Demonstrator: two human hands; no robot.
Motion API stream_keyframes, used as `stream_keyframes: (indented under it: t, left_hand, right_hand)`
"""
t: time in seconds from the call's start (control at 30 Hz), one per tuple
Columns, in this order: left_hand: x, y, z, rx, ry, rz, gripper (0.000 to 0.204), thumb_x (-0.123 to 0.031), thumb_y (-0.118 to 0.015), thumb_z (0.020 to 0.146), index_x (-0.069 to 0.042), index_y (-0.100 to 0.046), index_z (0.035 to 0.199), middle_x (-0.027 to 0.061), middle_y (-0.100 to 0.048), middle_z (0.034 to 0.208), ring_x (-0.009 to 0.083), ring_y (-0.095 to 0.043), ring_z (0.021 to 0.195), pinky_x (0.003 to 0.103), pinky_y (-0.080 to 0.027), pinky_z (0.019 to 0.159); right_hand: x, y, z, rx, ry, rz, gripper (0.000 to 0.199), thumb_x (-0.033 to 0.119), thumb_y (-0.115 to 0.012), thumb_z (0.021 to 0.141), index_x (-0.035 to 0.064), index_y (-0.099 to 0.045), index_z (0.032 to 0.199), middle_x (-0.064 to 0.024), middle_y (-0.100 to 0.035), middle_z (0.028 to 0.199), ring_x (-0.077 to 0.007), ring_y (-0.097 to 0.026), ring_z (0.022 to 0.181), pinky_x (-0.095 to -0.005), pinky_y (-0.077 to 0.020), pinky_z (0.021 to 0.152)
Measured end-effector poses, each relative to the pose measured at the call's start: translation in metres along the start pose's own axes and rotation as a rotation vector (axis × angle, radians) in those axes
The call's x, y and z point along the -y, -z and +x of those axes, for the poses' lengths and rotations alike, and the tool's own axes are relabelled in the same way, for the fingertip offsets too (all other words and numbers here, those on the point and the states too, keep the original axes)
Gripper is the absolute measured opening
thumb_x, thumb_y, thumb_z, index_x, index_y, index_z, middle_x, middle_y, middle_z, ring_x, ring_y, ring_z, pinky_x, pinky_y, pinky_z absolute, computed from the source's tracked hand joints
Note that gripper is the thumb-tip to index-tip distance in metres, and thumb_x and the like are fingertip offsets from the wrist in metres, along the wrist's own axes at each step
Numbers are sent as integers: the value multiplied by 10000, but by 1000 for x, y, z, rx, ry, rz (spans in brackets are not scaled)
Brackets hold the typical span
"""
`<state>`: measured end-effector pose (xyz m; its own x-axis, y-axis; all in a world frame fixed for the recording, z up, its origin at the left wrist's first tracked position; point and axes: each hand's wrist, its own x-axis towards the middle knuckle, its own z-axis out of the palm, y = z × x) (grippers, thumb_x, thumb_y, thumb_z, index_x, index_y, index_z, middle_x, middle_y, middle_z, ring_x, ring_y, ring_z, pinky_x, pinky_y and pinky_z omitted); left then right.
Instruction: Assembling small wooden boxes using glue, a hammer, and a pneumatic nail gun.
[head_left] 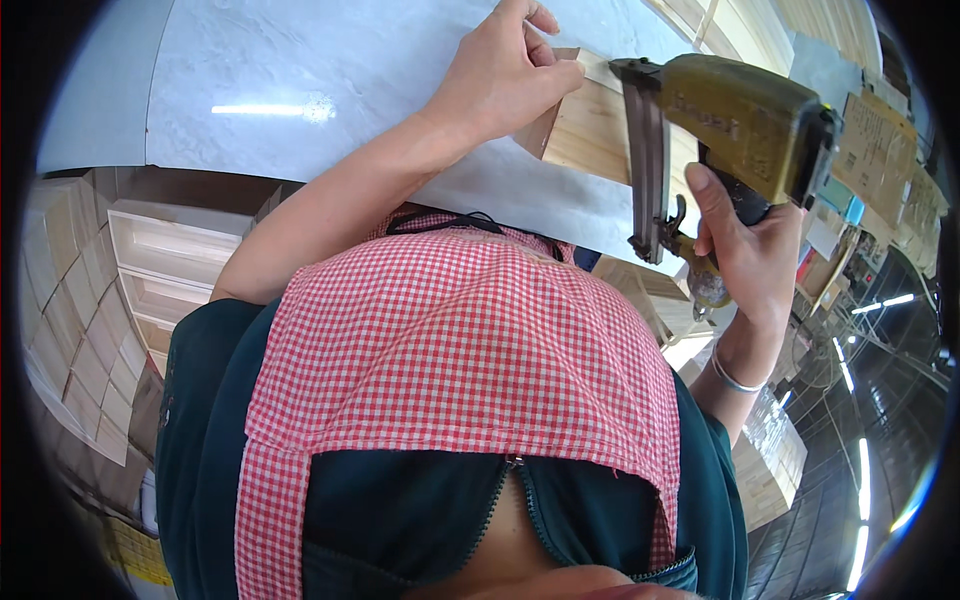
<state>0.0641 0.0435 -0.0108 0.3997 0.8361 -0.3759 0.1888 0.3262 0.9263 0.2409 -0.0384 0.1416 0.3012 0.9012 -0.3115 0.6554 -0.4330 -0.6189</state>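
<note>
My right hand [750, 235] is wrapped round the handle of a nail gun [745, 115] with a worn yellow-brown body and a slanting dark magazine. The gun's nose is held over a light wooden box [590, 135], hiding part of it. At the box's left end, my left hand [505, 75] has its fingers curled and its thumb over the corner, appearing to grip the edge. The box rests on a pale, marble-patterned tabletop [330, 70]. Whether the nose touches the wood is hard to tell.
Wooden drawers or boxes [180, 245] stand below the table at left, beside stacked wooden pieces [75, 300]. More light wood [745, 35] lies past the nail gun. Cardboard [875, 150] is at right. A red-and-white checked apron [470, 340] covers my front, close to the table edge.
</note>
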Motion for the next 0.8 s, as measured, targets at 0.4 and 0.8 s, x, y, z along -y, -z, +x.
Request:
stream_keyframes:
  t: [0.4,0.8]
  left_hand:
    - [-3,-48,-17,-76,-900,994,829,-412,-857,703,-64,-518,1375,139,-523,1431,315,-413,1374,577,-225,1180]
    - [3,-65,-14,-17,-879,1136,701,-316,-831,722,-33,-580,1312,141,-591,1310,309,-501,1225,567,-290,1123]
  right_hand:
    - [-51,55,-11,-136,-182,-73,274,198,-823,864,-30,-689,934,-35,-613,607,-93,-491,405,-213,-368,376]
    - [-60,54,-7,-80,-215,-50,264,186,-808,875,-32,-689,962,-38,-609,606,-92,-479,406,-216,-375,382]
